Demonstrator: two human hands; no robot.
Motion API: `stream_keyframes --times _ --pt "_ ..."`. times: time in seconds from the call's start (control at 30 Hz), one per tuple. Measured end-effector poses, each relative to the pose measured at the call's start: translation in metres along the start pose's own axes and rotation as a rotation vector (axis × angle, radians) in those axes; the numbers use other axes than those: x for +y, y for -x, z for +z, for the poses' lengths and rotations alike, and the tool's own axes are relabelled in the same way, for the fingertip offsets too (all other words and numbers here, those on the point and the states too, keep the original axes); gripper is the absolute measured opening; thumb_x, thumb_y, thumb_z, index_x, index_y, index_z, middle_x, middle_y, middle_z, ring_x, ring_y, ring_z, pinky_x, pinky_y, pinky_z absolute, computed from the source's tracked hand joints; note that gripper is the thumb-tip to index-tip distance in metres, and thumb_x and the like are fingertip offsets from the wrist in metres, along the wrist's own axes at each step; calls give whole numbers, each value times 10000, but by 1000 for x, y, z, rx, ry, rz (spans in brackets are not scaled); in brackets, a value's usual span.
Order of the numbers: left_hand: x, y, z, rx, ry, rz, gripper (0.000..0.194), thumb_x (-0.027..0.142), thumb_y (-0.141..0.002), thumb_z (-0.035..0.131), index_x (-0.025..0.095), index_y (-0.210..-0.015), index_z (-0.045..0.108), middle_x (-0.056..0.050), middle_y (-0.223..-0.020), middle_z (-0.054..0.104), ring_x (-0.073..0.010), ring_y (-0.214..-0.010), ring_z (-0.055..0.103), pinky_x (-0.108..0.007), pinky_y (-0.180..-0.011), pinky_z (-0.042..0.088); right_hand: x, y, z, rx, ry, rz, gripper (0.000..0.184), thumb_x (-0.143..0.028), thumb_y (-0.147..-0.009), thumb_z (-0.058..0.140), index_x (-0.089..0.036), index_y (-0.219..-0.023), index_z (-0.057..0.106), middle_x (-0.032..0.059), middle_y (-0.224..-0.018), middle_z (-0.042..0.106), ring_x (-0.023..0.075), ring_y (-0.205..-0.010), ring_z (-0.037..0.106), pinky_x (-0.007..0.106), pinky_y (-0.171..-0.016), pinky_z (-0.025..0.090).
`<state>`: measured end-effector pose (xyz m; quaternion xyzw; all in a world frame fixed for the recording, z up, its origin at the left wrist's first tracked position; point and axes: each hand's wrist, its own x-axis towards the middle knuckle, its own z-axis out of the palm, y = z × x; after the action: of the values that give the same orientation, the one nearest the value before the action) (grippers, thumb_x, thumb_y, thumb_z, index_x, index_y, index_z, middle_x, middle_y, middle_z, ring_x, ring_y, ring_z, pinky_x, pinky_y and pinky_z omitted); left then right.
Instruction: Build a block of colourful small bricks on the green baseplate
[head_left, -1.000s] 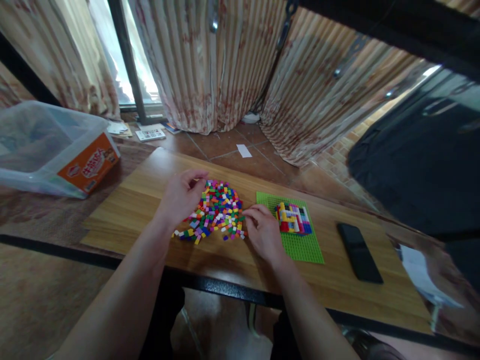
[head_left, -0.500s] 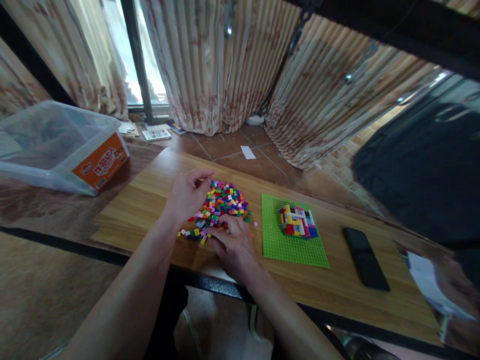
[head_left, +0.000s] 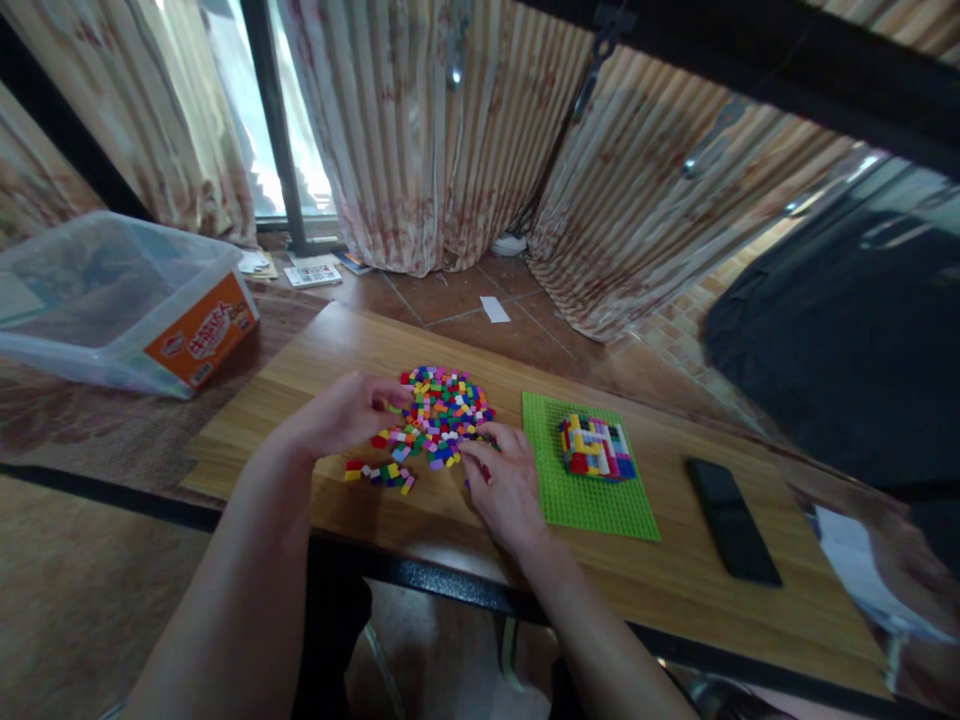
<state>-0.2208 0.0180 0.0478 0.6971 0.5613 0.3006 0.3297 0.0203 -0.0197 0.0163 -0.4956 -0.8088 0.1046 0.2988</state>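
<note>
Lying on the wooden table between the two hands, the pile of toy bricks shows many small pieces of mixed colours. The left hand is at the left side of this pile, with its fingers loosely curved and a moderate opening between thumb and fingers. The right hand is at the opposite side, its thumb and forefinger separated narrowly; I cannot tell if a brick is between them. Nearer to the person than the left fingertips, a small group of bricks lies apart. Just beside the right hand, on its right, is the green baseplate, which carries a multicoloured brick structure. Farther right of this hand rests a black smartphone. Well beyond the left hand, to the left, stands a transparent plastic box with an orange label.
</note>
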Motion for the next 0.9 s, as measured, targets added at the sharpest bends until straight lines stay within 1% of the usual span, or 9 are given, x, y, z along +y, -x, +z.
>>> stream_keyframes --times 0.13,0.23,0.3,0.33,0.37,0.43,0.57,0.67,0.9 --pt "8 -8 9 44 -200 23 205 255 -739 558 226 -770 758 -27 -736 738 -179 -631 641 -270 -628 483 4 -2 -2 30 -23 36 186 -202 -900 588 -264 -943 759 73 -1118 647 252 -1034 545 422 -901 445" --pt "9 -13 12 51 -254 45 225 250 -741 533 224 -769 755 -31 -732 729 -171 -635 628 -261 -622 461 6 -4 -3 48 -37 43 178 -196 -895 596 -259 -923 759 68 -1080 659 246 -1024 556 416 -904 445" --pt "4 -10 7 5 -211 35 215 260 -710 540 229 -746 749 -24 -748 736 -174 -661 637 -255 -626 463 8 -4 -4 64 -43 40 167 -203 -895 600 -253 -910 759 68 -1063 663 242 -1018 565 412 -904 448" --pt "1 -7 2 -45 -185 31 200 276 -698 548 232 -718 742 -15 -741 735 -172 -662 636 -250 -626 463 8 -4 -5 70 -44 38 162 -207 -895 603 -251 -904 758 67 -1059 664 240 -1015 570 410 -905 449" --pt "-2 -2 -3 -90 -158 23 192 298 -690 554 232 -700 734 -3 -705 725 -166 -637 627 -245 -611 457 9 -4 -6 75 -46 35 157 -208 -894 605 -248 -900 757 66 -1059 666 237 -1012 574 408 -906 450" --pt "-6 9 -14 -128 -168 -42 186 331 -662 578 224 -689 727 15 -605 686 -156 -570 588 -233 -560 429 10 -3 -7 79 -51 32 155 -199 -891 606 -241 -898 755 64 -1061 667 230 -1008 582 403 -906 453" --pt "-1 24 -24 -178 -234 -97 206 371 -664 620 207 -712 736 5 -697 716 -168 -648 607 -243 -620 433 10 -2 -9 62 -63 34 154 -181 -884 609 -232 -889 753 65 -1067 666 225 -1009 597 396 -906 459" --pt "1 27 -20 -200 -299 -143 190 373 -652 644 210 -689 734 0 -690 704 -182 -654 606 -260 -609 413 8 -2 -10 54 -66 45 147 -169 -873 621 -234 -889 752 64 -1071 667 230 -1023 602 401 -913 456" --pt "-7 22 -12 -188 -410 -229 242 461 -663 679 223 -652 720 -24 -654 690 -218 -625 614 -294 -555 373 7 -2 -7 66 -80 69 143 -170 -872 637 -244 -906 754 48 -1094 669 214 -1029 606 394 -928 444"
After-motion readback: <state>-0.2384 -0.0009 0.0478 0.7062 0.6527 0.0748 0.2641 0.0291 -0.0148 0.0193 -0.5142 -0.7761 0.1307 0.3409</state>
